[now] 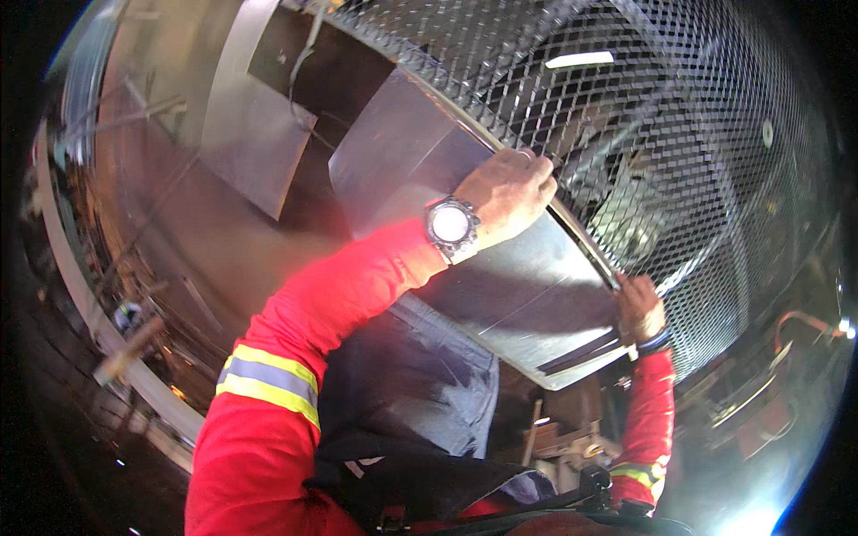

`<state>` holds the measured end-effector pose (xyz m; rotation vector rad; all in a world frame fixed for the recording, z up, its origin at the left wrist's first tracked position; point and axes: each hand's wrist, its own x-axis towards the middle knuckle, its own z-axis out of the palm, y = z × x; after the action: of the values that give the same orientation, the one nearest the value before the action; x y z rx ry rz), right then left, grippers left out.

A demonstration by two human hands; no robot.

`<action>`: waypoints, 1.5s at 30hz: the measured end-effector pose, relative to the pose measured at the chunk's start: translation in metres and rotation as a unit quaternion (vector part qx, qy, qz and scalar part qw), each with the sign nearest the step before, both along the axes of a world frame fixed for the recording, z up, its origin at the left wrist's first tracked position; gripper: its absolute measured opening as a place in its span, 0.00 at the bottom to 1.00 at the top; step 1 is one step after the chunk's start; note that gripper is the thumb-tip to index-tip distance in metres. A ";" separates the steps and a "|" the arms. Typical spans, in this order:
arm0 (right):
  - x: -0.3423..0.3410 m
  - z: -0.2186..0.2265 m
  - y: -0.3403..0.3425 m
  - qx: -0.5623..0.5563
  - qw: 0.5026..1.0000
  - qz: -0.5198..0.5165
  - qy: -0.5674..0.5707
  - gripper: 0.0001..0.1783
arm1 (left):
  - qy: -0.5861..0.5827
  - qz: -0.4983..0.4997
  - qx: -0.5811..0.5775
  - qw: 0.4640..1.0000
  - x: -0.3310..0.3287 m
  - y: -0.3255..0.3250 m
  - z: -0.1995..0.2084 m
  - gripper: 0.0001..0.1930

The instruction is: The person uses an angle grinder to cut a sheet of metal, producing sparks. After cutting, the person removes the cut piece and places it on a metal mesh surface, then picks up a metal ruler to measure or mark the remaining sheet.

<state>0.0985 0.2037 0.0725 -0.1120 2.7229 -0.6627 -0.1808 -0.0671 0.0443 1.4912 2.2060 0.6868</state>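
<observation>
A smooth grey metal sheet (527,286) slants across the middle, in front of my body. Its upper right edge lies along the rim of a diamond-patterned expanded-metal mesh (688,161). My left hand (508,196), with a watch (450,224) at its wrist, has its fingers curled over this edge about midway. Further down the same edge, close to the sheet's lower right corner, my right hand (641,308) grips it too. Its fingertips are partly hidden behind the edge.
Behind the mesh are curved bars and a pale, unclear mass. Another metal sheet (255,134) stands at the upper left, over a brownish surface (161,196). Wooden blocks (572,442) lie low at the right of my legs. A bright light (751,518) glares at the lower right.
</observation>
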 end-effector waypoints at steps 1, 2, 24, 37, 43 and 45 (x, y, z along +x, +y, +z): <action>-0.003 0.001 -0.002 0.002 1.000 -0.004 0.002 0.25 | 0.006 -0.004 0.004 1.000 -0.002 -0.001 0.002 0.07; -0.005 0.003 -0.002 0.003 1.000 -0.008 0.001 0.25 | 0.018 0.001 0.014 1.000 -0.002 0.000 0.000 0.06; 0.012 -0.003 -0.065 0.087 0.942 -0.325 0.012 0.08 | 0.152 -0.112 -0.079 0.979 -0.009 0.007 -0.002 0.01; 0.011 -0.006 -0.074 0.096 0.919 -0.374 0.078 0.09 | 0.133 -0.132 -0.111 0.976 -0.011 0.015 0.008 0.07; 0.014 -0.011 -0.076 0.115 0.924 -0.336 0.145 0.09 | 0.160 -0.146 -0.098 0.971 -0.010 0.013 0.006 0.08; 0.016 -0.013 -0.077 0.114 0.927 -0.322 0.153 0.10 | 0.151 -0.147 -0.088 0.974 -0.013 0.014 0.004 0.10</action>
<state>0.1140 0.1271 0.0600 0.8335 3.1147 -0.5070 -0.1935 -0.0536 0.0479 1.8743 2.1186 0.1731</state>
